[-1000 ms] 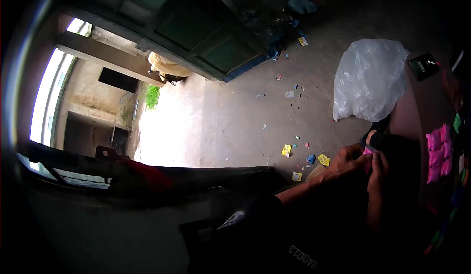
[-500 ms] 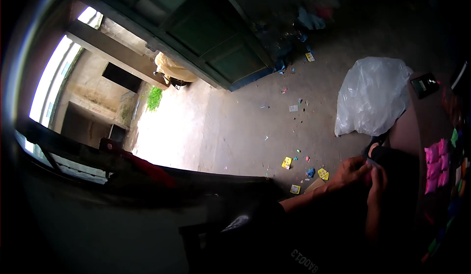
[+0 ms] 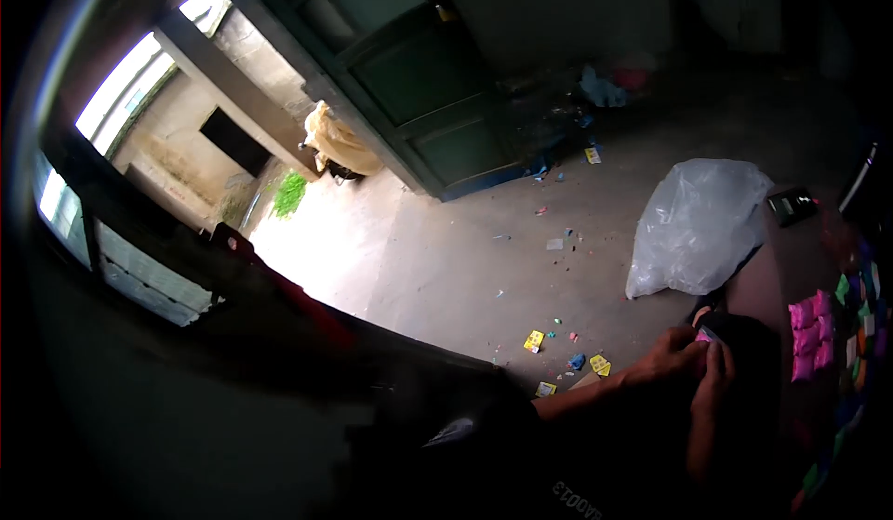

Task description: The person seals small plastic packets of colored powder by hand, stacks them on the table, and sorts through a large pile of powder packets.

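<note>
Left hand point(image 3: 676, 353): we pinch a small pink item point(image 3: 703, 337) in our fingers | right hand point(image 3: 714, 371): our fingers clamp on it too | item: between our two hands, beside the brown table point(image 3: 760, 292) | pink packets point(image 3: 811, 336): bunched on that table | translucent bag point(image 3: 698, 227): beyond our hands

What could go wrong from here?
1. The left hand and right hand hold a small pink item between them; a loose grip might drop it into the dark area below.
2. The pink packets lie beside other coloured pieces, so they might get mixed.
3. The foot might snag the nearby plastic bag.
</note>
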Available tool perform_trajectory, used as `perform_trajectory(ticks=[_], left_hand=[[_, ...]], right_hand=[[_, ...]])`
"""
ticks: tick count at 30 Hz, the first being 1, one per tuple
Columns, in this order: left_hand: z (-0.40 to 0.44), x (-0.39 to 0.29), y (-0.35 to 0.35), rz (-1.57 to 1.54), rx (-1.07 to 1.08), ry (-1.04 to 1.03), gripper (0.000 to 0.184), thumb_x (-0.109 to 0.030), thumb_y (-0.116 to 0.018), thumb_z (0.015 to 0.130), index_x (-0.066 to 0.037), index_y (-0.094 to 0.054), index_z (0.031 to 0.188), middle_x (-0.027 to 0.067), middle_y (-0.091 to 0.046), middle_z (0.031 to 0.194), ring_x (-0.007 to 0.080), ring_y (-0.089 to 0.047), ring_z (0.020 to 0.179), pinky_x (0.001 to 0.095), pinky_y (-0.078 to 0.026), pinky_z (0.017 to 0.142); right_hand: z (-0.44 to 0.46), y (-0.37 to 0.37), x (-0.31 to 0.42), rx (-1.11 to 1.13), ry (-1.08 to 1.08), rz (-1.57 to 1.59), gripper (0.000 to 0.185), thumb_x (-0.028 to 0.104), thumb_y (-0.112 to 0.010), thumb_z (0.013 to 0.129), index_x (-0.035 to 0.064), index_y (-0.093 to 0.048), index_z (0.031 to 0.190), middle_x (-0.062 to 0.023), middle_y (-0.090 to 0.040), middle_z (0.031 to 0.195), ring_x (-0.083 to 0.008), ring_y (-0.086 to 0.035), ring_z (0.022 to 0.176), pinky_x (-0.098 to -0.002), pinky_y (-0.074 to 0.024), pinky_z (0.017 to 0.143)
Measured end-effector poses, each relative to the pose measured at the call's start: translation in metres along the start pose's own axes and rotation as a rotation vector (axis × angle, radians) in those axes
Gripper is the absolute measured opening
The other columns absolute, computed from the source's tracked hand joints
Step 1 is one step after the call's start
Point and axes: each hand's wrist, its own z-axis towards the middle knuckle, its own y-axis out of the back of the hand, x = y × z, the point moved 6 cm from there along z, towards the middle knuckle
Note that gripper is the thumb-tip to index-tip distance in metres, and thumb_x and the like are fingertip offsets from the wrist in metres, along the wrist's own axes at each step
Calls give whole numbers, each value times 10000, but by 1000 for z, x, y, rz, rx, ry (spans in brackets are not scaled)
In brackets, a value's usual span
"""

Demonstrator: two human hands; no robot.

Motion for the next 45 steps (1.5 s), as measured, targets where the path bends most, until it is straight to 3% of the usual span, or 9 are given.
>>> perform_trajectory(ticks=[6, 11, 18, 21, 29, 37, 40, 43, 45], left_hand=[[-4, -8, -10, 146, -12, -66, 350, -347, -646, 1005, 3, -645, 1021, 77, -670, 869, 140, -614, 810, 309, -515, 691], [-24, -44, -33, 85, 19, 20, 403, -367, -660, 985, 32, -671, 1042, 100, -698, 860, 162, -621, 791, 311, -505, 712], [-27, -34, -45, 23, 112, 29, 359, -352, -651, 1007, 5, -686, 1029, 37, -696, 912, 101, -603, 834, 257, -494, 734], [-53, -99, -71, -71, 137, -14, 316, -308, -625, 1024, 1, -689, 1017, 35, -684, 896, 101, -597, 824, 254, -486, 715], [-29, -71, -74, 146, 89, 8, 367, -316, -643, 1014, 46, -696, 1044, 51, -697, 874, 129, -601, 783, 267, -484, 717], [-9, -18, -72, 70, 180, 58, 232, -207, -680, 1011, 22, -695, 1043, 40, -715, 864, 91, -618, 761, 228, -495, 705], [-7, -13, -77, 78, 189, 28, 216, -202, -684, 1008, 14, -688, 1007, 35, -713, 848, 85, -614, 733, 228, -496, 688], [-12, -10, -76, 66, 169, 81, 214, -199, -694, 1001, 14, -682, 986, 29, -700, 818, 83, -584, 678, 229, -472, 638], [-11, 3, -69, 42, 161, 159, 252, -238, -694, 998, 15, -691, 986, 29, -689, 809, 85, -568, 677, 238, -450, 620]], right_hand=[[-24, 7, 8, -50, 16, 45, 393, 392, -536, 1046, 35, -688, 1109, -110, -677, 1027, -207, -617, 932, -346, -499, 818], [-36, 15, 23, -145, 127, 241, 225, 237, -583, 1045, 50, -664, 952, 17, -603, 868, -78, -529, 791, -248, -443, 690], [-39, 22, 12, -206, 202, 196, 217, 232, -638, 1020, 27, -706, 1046, -1, -680, 925, -74, -592, 859, -247, -516, 762], [-42, 25, 15, -179, 164, 62, 225, 173, -639, 1006, 38, -682, 1180, -78, -709, 1082, -214, -666, 986, -340, -543, 894], [-47, 34, 38, -286, 313, 271, 331, 290, -590, 1058, -12, -693, 972, -7, -625, 780, -83, -556, 752, -277, -473, 671], [-44, 59, 5, -270, 162, 237, 236, 202, -546, 1056, 35, -704, 1000, -21, -686, 957, -108, -617, 883, -291, -500, 793], [-41, 59, -6, -313, 347, -52, 368, 347, -573, 1047, 10, -711, 1096, -106, -707, 879, -159, -659, 797, -317, -517, 712], [-36, 50, -33, -193, 100, 223, 366, 359, -582, 1040, 30, -710, 1133, -104, -713, 922, -162, -662, 828, -322, -520, 746], [-37, 45, -42, -170, -53, 343, 248, 238, -606, 1019, 36, -724, 1102, -40, -696, 1028, -126, -630, 922, -294, -510, 827]])
